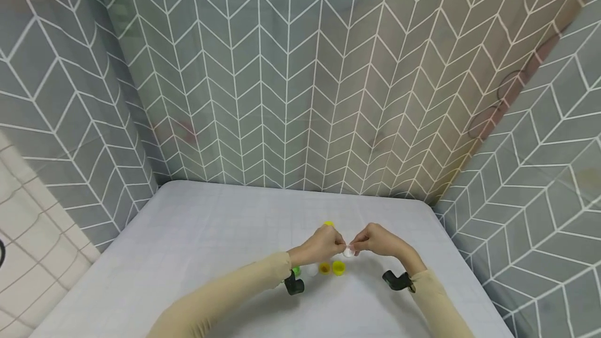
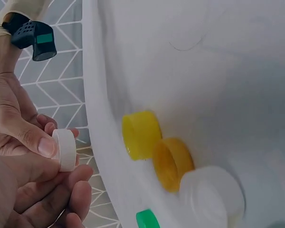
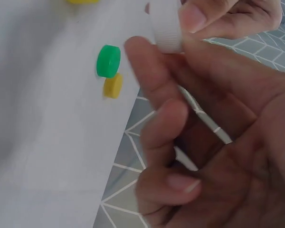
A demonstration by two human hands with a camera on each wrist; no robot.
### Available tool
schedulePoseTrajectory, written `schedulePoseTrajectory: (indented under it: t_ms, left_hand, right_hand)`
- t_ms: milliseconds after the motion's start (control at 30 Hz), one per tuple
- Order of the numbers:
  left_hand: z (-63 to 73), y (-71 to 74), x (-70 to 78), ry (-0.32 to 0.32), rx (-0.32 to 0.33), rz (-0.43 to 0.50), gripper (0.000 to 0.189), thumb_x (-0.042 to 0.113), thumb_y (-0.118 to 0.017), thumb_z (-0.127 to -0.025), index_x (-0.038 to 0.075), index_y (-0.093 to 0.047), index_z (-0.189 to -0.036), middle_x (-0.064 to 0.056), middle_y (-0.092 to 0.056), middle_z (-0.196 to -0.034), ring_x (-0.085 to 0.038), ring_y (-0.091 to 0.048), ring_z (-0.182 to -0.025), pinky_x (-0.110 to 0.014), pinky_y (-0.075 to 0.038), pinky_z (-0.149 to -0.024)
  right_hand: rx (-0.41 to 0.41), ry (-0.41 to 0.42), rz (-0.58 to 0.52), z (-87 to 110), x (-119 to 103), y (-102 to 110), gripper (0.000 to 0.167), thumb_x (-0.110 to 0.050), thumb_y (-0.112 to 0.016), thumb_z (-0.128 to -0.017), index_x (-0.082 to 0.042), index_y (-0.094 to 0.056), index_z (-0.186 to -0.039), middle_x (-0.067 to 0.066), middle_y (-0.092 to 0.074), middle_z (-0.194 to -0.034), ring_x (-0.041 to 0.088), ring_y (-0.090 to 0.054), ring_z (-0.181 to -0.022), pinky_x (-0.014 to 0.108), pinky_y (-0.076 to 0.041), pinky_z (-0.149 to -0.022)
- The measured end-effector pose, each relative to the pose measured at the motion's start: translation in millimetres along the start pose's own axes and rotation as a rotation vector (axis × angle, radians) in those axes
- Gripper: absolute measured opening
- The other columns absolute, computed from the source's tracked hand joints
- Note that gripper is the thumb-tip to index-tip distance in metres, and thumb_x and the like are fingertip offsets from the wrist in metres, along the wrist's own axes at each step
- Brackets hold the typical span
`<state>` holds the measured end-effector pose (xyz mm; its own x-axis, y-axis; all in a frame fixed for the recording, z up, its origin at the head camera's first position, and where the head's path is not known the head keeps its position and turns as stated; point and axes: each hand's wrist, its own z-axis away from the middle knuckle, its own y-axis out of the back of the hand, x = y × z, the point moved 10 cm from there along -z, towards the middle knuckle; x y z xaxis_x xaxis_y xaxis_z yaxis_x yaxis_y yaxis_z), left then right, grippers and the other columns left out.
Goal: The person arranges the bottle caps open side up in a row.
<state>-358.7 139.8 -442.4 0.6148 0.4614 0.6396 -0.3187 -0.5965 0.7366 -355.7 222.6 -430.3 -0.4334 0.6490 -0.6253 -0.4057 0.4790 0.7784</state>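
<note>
A white ribbed bottle cap (image 2: 66, 149) is held up between my two hands, above the table. My left hand (image 1: 322, 244) pinches one side of it between thumb and forefinger. From the other side, my right hand (image 1: 380, 240) pinches the same cap, its thumb close to the left one. In the right wrist view the cap (image 3: 166, 28) stands on edge, its upper part cut off by the frame. The other fingers of the right hand curl loosely below it.
Near my hands lie a yellow cap (image 2: 141, 135), an orange cap (image 2: 173, 165), a whitish cap (image 2: 211, 197) and a green cap (image 3: 108, 61) with a small yellow cap (image 3: 112, 85) beside it. They rest on a white-covered table (image 1: 211, 223). Patterned curtains (image 1: 281, 93) surround it.
</note>
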Motion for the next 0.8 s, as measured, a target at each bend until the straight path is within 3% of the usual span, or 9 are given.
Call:
schedulePoseTrajectory:
  t_ms: [167, 367, 600, 800]
  left_hand:
    - [-2.9, -10.1, -1.0, 0.012, -0.018, 0.002, 0.015, 0.009, -0.064, -0.09, 0.003, -0.077, -0.088, -0.003, -0.07, -0.067, -0.002, -0.032, -0.038, -0.011, -0.025, -0.039]
    - [-6.0, -15.6, -0.8, 0.03, -0.027, -0.036, 0.013, 0.009, -0.066, -0.088, 0.004, -0.078, -0.087, 0.001, -0.075, -0.081, -0.002, -0.038, -0.04, -0.012, -0.032, -0.043]
    - [-9.5, -18.9, 0.1, -0.021, 0.001, -0.22, 0.009, 0.013, -0.072, -0.085, 0.01, -0.079, -0.083, 0.006, -0.065, -0.081, -0.001, -0.045, -0.071, -0.012, -0.036, -0.065]
    - [-13.0, -26.7, -5.5, -0.031, -0.008, -0.25, 0.009, 0.015, -0.072, -0.085, 0.012, -0.08, -0.081, 0.007, -0.062, -0.078, -0.001, -0.044, -0.072, -0.013, -0.033, -0.067]
  right_hand:
    - [0.011, -0.058, 0.024, 2.8, 7, 0, 0.014, -0.015, -0.067, -0.089, -0.005, -0.078, -0.09, 0.005, -0.074, -0.077, 0.009, -0.06, -0.073, 0.024, -0.047, -0.069]
    - [0.014, -0.108, 0.06, 3.9, 11, -2, 0.011, -0.014, -0.07, -0.087, -0.007, -0.078, -0.082, 0.002, -0.072, -0.072, 0.009, -0.054, -0.067, 0.026, -0.046, -0.065]
    - [0.014, -0.154, 0.068, 2.8, 13, -8, 0.006, -0.009, -0.073, -0.082, -0.005, -0.077, -0.079, 0.003, -0.072, -0.072, 0.009, -0.056, -0.067, 0.026, -0.047, -0.063]
    - [0.007, -0.165, 0.073, 1.4, 14, -11, 0.005, -0.007, -0.075, -0.079, -0.002, -0.076, -0.078, 0.004, -0.072, -0.073, 0.009, -0.054, -0.065, 0.024, -0.046, -0.061]
